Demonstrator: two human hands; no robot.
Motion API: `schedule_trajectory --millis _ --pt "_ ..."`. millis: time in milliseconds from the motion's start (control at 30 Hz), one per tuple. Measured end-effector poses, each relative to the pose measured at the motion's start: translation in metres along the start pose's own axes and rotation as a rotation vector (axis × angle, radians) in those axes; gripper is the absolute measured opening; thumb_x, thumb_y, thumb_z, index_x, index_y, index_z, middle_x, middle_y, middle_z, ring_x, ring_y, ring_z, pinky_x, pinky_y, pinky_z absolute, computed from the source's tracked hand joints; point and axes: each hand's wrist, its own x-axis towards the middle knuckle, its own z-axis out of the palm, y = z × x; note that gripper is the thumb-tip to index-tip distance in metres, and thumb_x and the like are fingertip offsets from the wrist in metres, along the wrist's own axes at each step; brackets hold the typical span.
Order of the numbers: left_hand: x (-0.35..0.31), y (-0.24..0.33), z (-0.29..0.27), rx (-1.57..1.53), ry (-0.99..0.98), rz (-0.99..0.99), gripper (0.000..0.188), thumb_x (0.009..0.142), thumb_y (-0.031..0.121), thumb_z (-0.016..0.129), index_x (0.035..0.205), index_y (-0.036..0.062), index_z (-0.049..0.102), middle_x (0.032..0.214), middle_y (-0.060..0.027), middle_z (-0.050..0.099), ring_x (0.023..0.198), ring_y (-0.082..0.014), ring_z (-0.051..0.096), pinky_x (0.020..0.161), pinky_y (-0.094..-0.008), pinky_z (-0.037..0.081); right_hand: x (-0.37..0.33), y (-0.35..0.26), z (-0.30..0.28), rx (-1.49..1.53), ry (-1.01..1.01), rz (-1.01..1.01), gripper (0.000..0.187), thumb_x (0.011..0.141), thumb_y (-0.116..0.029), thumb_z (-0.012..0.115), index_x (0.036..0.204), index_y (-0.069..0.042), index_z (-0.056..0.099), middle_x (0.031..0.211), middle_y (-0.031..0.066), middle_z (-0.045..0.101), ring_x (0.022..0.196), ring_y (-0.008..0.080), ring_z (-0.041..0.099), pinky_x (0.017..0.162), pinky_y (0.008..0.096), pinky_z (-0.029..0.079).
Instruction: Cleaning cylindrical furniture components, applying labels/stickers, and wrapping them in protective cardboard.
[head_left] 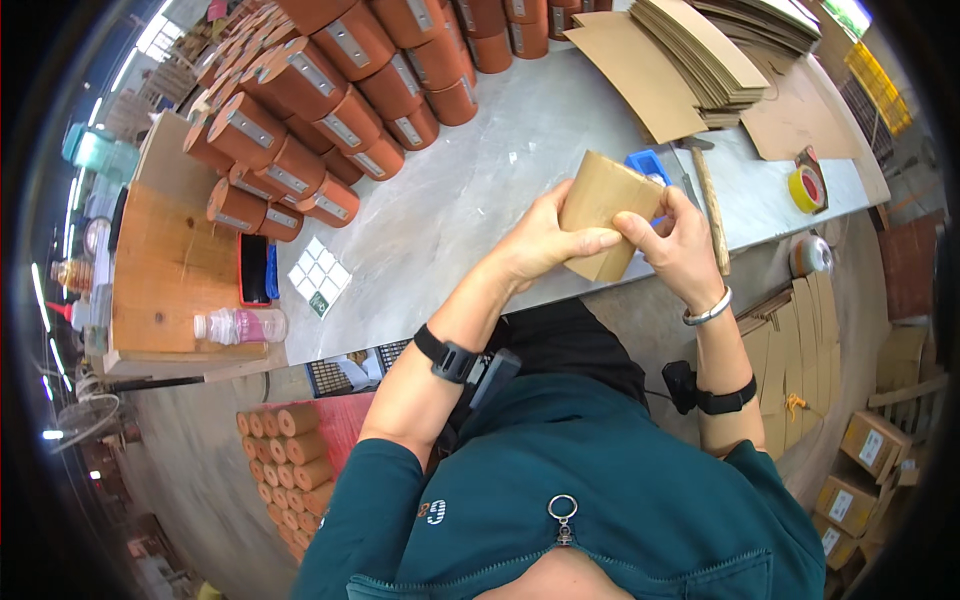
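A curved piece of tan cardboard (603, 195), bent like a sleeve, is held up over the front edge of the table. My left hand (540, 240) grips its left side, thumb lying across the front. At its right side, my right hand (682, 245) pinches the edge between thumb and fingers. Part of a blue object (646, 162) shows behind the cardboard; what it is stays mostly hidden. A hammer with a wooden handle (712, 205) lies just right of my right hand.
Stacked reddish-brown cylinders (345, 120) with pale labels fill the table's back left. Flat cardboard sheets (690, 60) are piled at back right, near a yellow tape roll (803, 188). A label sheet (320, 275) and a bottle (240, 326) lie at left. Cartons (850, 500) stand lower right.
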Motion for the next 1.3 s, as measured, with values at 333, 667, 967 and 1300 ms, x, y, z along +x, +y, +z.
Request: schedule_trajectory --millis 333,667,967,1300 --pt "-0.084 0.0 -0.04 -0.329 0.041 0.22 0.092 0.071 0.043 0.085 0.141 0.0002 0.044 0.128 -0.0115 0.059 0.117 -0.0225 0.058 0.101 -0.0358 0.048 -0.032 -0.092 0.057 0.286 -0.234 -0.407 0.079 0.071 -0.028 0.089 0.13 0.004 0.049 0.11 0.0152 0.068 0.093 0.0232 0.071 0.078 0.0305 0.058" --pt "-0.236 -0.068 -0.081 -0.472 0.371 0.12 0.074 0.086 0.044 0.073 0.139 0.0003 0.048 0.127 -0.0113 0.061 0.115 -0.0206 0.061 0.1 -0.0347 0.048 -0.068 -0.061 0.154 0.318 -0.861 -0.322 0.06 0.092 -0.004 0.064 0.145 0.006 0.038 0.118 0.0186 0.065 0.097 0.0167 0.066 0.086 0.0285 0.053" --pt "-0.438 -0.186 -0.082 -1.333 1.348 0.466 0.075 0.085 0.056 0.066 0.142 0.0113 0.044 0.134 -0.0164 0.054 0.121 -0.0342 0.055 0.101 -0.0589 0.043 -0.032 -0.009 0.162 0.013 -0.839 -0.482 0.04 0.098 -0.007 0.06 0.136 0.002 0.053 0.098 0.0089 0.068 0.081 0.0123 0.064 0.076 0.026 0.054" --pt "-0.608 -0.256 -0.1 -1.43 1.915 0.885 0.054 0.084 0.058 0.065 0.12 0.0184 0.06 0.119 -0.0073 0.063 0.108 -0.0266 0.06 0.092 -0.0512 0.051 -0.026 -0.028 0.175 -0.074 -0.776 -0.368 0.037 0.097 -0.01 0.061 0.13 0.005 0.055 0.089 0.0064 0.063 0.072 0.0112 0.06 0.068 0.0239 0.051"
